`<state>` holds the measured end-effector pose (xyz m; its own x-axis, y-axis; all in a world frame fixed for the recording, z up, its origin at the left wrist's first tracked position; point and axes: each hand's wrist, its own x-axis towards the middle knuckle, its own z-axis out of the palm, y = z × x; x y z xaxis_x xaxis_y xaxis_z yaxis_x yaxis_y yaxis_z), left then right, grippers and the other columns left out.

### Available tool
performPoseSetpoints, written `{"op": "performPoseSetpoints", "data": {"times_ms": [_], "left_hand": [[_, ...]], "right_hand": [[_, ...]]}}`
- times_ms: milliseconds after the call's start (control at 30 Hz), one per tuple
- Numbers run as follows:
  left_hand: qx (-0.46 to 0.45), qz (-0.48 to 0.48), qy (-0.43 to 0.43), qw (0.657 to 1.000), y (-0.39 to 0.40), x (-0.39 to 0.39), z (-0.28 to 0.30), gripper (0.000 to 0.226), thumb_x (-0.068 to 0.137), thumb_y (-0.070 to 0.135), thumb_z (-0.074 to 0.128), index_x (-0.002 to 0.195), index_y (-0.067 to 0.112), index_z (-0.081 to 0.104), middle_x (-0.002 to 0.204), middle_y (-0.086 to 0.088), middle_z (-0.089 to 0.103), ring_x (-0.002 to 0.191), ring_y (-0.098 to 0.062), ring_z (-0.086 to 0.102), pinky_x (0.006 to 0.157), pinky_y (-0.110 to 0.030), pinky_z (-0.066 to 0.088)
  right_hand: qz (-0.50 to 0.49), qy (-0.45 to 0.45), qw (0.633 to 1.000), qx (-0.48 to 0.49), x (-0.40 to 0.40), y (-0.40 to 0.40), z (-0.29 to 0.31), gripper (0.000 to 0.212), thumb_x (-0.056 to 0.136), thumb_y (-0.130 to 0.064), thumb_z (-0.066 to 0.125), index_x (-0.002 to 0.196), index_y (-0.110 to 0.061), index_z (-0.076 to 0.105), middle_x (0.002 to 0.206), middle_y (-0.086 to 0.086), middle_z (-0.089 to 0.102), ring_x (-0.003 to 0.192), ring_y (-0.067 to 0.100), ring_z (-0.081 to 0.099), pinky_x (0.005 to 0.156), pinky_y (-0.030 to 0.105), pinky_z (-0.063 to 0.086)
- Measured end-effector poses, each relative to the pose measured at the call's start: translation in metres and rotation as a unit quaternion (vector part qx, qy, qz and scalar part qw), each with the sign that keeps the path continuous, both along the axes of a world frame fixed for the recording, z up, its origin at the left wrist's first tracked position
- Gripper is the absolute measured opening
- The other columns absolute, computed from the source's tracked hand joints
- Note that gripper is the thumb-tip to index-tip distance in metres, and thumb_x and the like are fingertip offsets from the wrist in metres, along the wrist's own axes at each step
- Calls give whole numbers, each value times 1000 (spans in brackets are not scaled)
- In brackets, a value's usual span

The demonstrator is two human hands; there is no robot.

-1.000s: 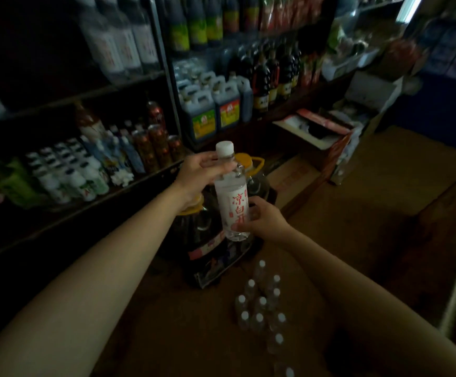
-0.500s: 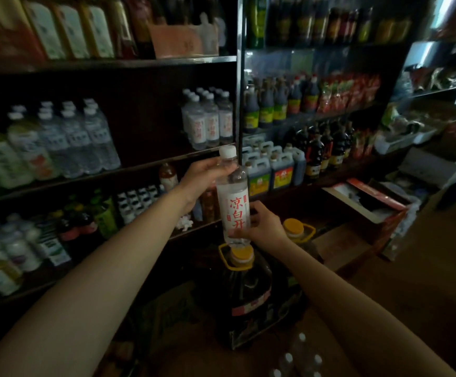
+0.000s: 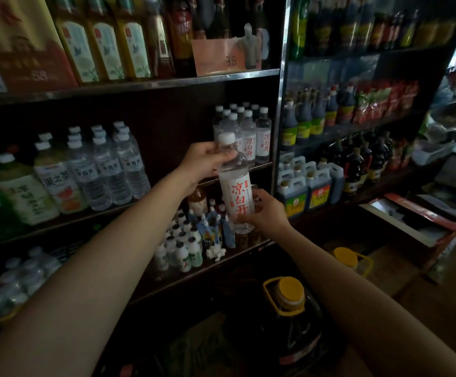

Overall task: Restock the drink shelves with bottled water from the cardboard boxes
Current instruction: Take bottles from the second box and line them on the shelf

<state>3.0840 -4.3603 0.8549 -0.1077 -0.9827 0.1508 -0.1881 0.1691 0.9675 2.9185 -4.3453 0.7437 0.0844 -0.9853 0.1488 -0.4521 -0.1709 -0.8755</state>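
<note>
I hold one water bottle upright in front of the drink shelves; it has a white cap and a white label with red characters. My left hand grips its neck and shoulder just under the cap. My right hand grips its lower part. Right behind it, several matching water bottles stand at the right end of the middle shelf. The space on that shelf left of this group is dark and bare.
Larger water and tea bottles fill the shelf's left end. Small white-capped bottles crowd the shelf below. Two oil jugs with yellow caps stand on the floor. An open cardboard box sits at right. Sauce bottles fill the right unit.
The view has tilted up from the floor and its loose bottles to the shelves. Both hands have raised the bottle up to the middle shelf, close to the matching bottles.
</note>
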Motion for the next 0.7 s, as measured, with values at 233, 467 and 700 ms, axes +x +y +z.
{"op": "performPoseSetpoints", "data": {"times_ms": [233, 467, 700], "left_hand": [[11, 24, 7, 1000, -78, 31, -7, 24, 83, 17, 71, 106, 14, 65, 109, -4, 69, 99, -13, 66, 87, -30, 54], [40, 51, 1, 998, -177, 60, -10, 31, 80, 22, 74, 108, 10, 68, 106, -5, 71, 103, -16, 66, 95, -33, 51], [48, 61, -60, 995, -255, 71, -15, 41, 81, 24, 73, 119, 12, 62, 113, -6, 67, 104, -18, 64, 91, -38, 53]], "right_hand": [[5, -18, 1000, 8, 35, -75, -4, 67, 70, -26, 85, 127, -17, 51, 104, -3, 65, 85, 8, 59, 61, 14, 46], [11, -41, 999, 16, 68, -174, -10, 66, 69, -20, 85, 126, -18, 53, 108, -3, 66, 89, 7, 60, 59, 9, 44], [-3, -28, 1000, 5, 87, -261, -23, 62, 66, -26, 86, 119, -20, 54, 99, -5, 67, 89, 10, 64, 65, 15, 49]]}}
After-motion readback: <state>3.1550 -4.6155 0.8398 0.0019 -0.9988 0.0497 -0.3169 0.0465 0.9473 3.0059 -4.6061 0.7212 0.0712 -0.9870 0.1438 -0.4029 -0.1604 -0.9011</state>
